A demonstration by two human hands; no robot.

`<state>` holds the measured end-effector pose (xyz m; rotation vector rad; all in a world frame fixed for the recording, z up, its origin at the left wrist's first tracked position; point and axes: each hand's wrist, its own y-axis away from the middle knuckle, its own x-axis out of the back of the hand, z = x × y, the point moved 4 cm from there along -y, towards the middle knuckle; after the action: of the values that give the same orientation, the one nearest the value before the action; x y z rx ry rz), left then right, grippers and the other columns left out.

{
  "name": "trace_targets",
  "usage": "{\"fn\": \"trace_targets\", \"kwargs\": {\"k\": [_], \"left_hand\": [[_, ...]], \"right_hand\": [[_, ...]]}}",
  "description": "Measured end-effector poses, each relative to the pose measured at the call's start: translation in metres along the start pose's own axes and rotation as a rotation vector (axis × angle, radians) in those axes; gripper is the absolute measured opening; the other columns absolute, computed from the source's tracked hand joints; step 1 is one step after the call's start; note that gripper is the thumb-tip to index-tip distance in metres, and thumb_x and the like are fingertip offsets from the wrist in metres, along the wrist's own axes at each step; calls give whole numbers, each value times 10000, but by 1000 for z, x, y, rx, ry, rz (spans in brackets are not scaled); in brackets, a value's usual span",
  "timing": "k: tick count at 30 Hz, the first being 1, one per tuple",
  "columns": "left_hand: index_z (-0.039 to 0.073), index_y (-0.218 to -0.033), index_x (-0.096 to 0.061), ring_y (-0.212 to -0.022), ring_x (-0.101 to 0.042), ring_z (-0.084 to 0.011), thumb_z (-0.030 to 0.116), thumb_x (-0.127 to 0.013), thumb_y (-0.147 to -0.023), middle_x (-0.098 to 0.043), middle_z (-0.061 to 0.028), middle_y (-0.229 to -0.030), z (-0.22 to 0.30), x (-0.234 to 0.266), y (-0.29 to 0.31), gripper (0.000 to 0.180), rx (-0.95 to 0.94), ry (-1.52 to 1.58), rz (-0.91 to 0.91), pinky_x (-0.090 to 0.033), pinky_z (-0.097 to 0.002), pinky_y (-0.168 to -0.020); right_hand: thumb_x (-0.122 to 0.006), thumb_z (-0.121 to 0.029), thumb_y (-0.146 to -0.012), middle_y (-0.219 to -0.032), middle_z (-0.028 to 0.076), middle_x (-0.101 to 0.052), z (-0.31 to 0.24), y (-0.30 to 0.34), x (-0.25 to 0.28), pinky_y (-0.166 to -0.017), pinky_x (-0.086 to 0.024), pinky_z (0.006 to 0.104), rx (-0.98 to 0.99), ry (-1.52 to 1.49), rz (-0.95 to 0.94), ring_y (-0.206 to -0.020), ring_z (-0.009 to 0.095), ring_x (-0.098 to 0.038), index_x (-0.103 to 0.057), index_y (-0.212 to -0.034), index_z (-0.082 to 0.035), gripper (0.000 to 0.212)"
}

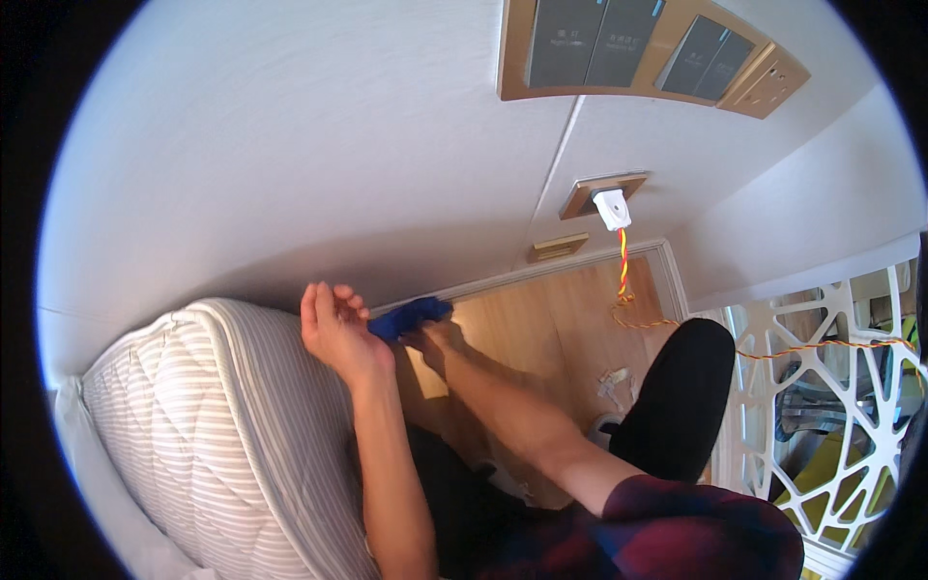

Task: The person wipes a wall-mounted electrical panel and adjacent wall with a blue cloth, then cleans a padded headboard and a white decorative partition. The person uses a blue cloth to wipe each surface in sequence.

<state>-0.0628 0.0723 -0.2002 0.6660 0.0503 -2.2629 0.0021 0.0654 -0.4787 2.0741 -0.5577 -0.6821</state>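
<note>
A bunched blue cloth (410, 315) is against the foot of the white wall, where the baseboard meets the wooden floor. My right hand (440, 340) grips it from the near side, with its fingers partly hidden by the hand and the cloth. To the left, my left hand (338, 331) is raised beside the corner of a striped mattress (280, 387). Its palm is turned up, the fingers are loosely curled and apart, and it holds nothing.
A white plug (612, 208) with a twisted red-and-yellow cord sits in a low wall socket. Switch panels (628, 43) are higher up. The cord runs right to a white lattice panel (831, 406). Crumpled pale scraps (614, 384) lie on the floor (541, 333) near my black-clad knee.
</note>
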Motion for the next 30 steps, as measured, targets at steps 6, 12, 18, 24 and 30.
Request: {"fn": "trace_targets", "kwargs": {"k": [6,12,18,24,30], "left_hand": [[62,-1110,-597,-684,-569,-115,160,-595,-1015,-634,-38,-790,-5,-9,7,137,20,-92,-80,-424,-249,-564],[78,-1031,-644,-697,-589,-121,154,-604,-999,-678,-48,-838,-29,-10,1,92,230,-260,-209,-442,-271,-604],[52,-1084,-665,-801,-675,-138,153,-642,-987,-741,-71,-945,-50,-38,28,142,309,-638,-588,-472,-272,-666],[-74,-1156,-647,-854,-700,-171,87,-630,-976,-741,-124,-961,-61,-50,42,242,90,-952,-706,-543,-299,-763],[-99,-1132,-669,-835,-733,-206,93,-670,-929,-746,-160,-893,-84,-53,48,279,-5,-1218,-835,-561,-330,-763]], "right_hand": [[-528,-27,-971,-1030,207,-622,31,-26,-27,-768,-628,517,-78,-150,-84,-836,370,-700,-463,-1266,23,306],[-556,-38,-980,-1020,217,-640,-69,-23,42,-786,-619,523,19,-97,-205,-847,369,-703,-478,-1236,33,277],[-643,-50,-959,-860,114,-640,-169,-78,180,-591,-596,383,472,-255,-31,-633,252,-665,-533,-1072,-35,159],[-591,-159,-1028,-911,13,-610,-193,-66,180,-501,-481,281,554,-608,91,-669,121,-590,-494,-1208,-167,205],[-553,-156,-1040,-1153,85,-632,-104,-93,105,-698,-501,336,412,-515,319,-920,199,-607,-466,-1417,-145,387]]}}
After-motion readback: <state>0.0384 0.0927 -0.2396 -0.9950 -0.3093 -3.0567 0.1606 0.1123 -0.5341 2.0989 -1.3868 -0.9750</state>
